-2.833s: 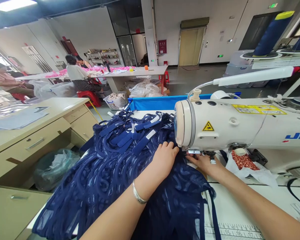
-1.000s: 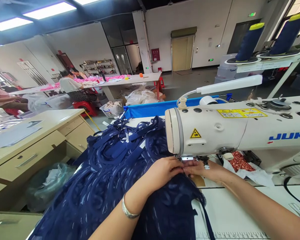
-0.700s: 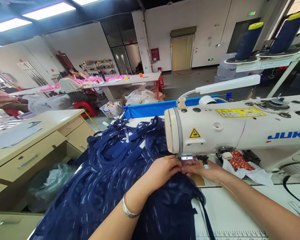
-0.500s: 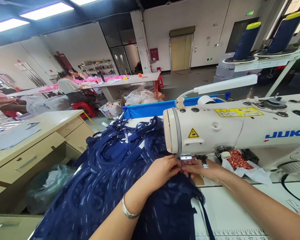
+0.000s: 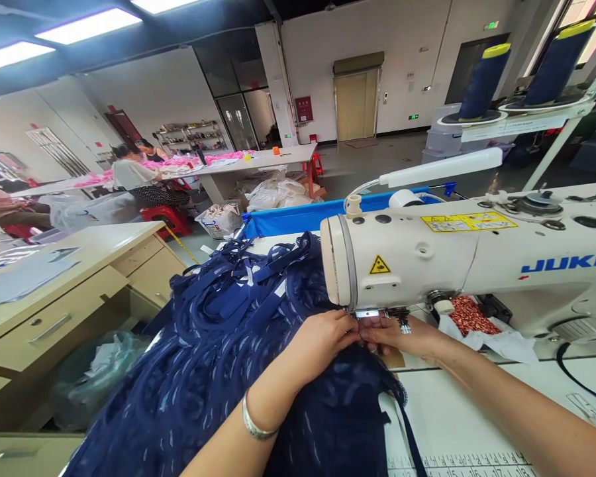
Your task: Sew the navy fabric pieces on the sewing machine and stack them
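A big heap of navy blue garments [image 5: 218,358] with straps and sheer, lace-like cloth spreads across the sewing machine's table. Right under the head of the white sewing machine [image 5: 407,252], my left hand [image 5: 328,338] is closed in a pinch on the navy cloth. My right hand [image 5: 385,331] meets it from the other side, its fingers also pinched on that cloth beside the needle area. The exact edge between the fingertips is hidden. A narrow navy strap [image 5: 410,430] trails from the cloth toward the front of the table.
Navy thread cones [image 5: 484,83] stand on a rack at upper right. Copper-coloured bits [image 5: 471,315] lie on white paper behind my right forearm. A cream drawer desk [image 5: 74,291] borders the left, with a blue fabric trough [image 5: 288,218] behind the table. People sit farther back.
The whole view has shifted slightly, so the machine and room sit a little farther left. Both hands keep nearly the same pinch at the needle area.
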A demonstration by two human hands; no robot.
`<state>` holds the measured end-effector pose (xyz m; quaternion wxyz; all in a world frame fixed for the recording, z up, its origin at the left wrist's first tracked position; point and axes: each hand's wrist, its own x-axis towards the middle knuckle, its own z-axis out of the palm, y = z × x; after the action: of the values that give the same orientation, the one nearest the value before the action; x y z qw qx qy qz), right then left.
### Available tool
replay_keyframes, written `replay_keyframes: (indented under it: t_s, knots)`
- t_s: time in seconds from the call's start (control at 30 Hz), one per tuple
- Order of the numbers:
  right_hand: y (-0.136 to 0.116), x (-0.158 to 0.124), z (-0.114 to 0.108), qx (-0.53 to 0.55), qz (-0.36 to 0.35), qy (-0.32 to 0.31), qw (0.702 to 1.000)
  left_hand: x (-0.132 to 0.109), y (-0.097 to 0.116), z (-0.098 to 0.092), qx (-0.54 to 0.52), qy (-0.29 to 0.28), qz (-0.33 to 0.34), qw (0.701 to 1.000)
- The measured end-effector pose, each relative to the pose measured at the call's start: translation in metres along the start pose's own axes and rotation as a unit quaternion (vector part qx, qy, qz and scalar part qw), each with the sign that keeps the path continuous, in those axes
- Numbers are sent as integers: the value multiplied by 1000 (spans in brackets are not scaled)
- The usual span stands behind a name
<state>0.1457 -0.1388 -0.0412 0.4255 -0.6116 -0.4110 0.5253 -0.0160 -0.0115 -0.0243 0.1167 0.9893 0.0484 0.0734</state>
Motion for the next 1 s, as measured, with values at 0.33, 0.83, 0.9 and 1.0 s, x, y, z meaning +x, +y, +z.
replay_keyframes:
  t_s: [0.33, 0.83, 0.9, 1.0]
  knots:
    - [1, 4, 1, -13, -8, -28, 999, -1, -2, 2, 33, 15, 32, 999]
    - [31, 31, 10, -219, -82, 133, 963, 2, 3, 3, 118, -19, 37, 992]
    - [37, 36, 10, -244, -71, 178, 951, 3, 3, 2, 98, -16, 24, 995]
    - [41, 38, 3, -244, -62, 191, 949, 3, -1, -3, 69, -2, -27, 997]
